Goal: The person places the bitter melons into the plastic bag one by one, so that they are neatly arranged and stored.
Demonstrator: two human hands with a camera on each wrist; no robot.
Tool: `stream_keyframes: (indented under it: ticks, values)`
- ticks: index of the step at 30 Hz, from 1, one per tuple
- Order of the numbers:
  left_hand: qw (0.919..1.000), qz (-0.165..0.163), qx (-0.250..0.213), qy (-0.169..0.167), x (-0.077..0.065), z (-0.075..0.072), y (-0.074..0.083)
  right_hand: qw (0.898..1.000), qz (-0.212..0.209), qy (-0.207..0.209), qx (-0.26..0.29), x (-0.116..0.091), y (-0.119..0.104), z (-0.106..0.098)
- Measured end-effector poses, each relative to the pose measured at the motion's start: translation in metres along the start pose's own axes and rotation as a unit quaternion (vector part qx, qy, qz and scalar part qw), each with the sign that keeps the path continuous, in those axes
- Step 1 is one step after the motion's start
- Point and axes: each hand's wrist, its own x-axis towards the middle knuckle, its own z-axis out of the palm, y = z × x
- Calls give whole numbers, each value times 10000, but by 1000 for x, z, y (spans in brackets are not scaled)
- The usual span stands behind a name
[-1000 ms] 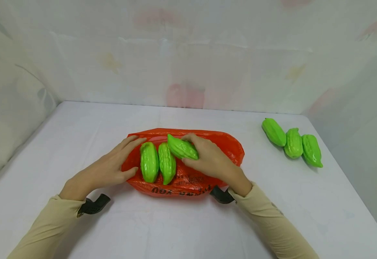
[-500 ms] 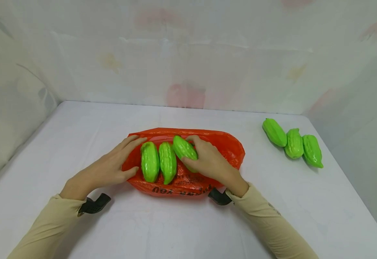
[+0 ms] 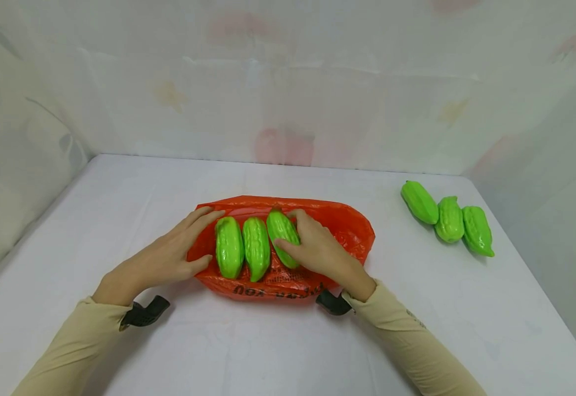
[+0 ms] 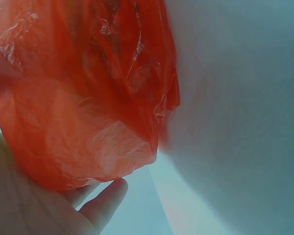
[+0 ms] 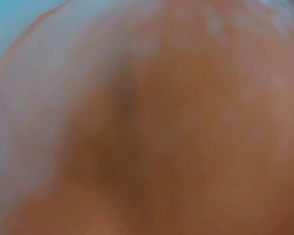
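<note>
In the head view an orange-red plastic bag [image 3: 342, 220] lies mouth-up mid-table. Two green bitter melons, a left one [image 3: 230, 247] and a middle one [image 3: 256, 250], sit side by side in it. My right hand [image 3: 320, 245] grips a third bitter melon [image 3: 281, 234] to their right, thumb across its near side, fingers behind it. My left hand [image 3: 169, 253] rests at the bag's left end, fingers spread over the rim and thumb near the front edge. The left wrist view shows the bag [image 4: 88, 127] against that palm, fingers [image 4: 105, 203] extended below.
Three more bitter melons [image 3: 449, 220] lie in a row at the table's back right. A white cloth [image 3: 278, 346] covers the table, and pale sheeting [image 3: 288, 99] rises behind it. Black wrist mounts [image 3: 145, 312] stick out under both sleeves. The right wrist view is a brownish blur.
My right hand has turned its bitter melon from slanting across the middle one to nearly lengthwise beside it, lower in the bag. The left hand stays put.
</note>
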Motion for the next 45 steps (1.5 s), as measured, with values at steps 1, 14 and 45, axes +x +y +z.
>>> stream_keyframes:
  ticks: [1,14,45]
  values:
    - [10000,-16,-1,-9,0,0,0,10000,12,1,-18,0,0,0]
    - [10000,-53,60,-23,-1,1,0,9998,72,-168,-114,3,2,4]
    - [10000,-33,34,4,0,0,2,9984,15,-411,-377,-3,0,-4]
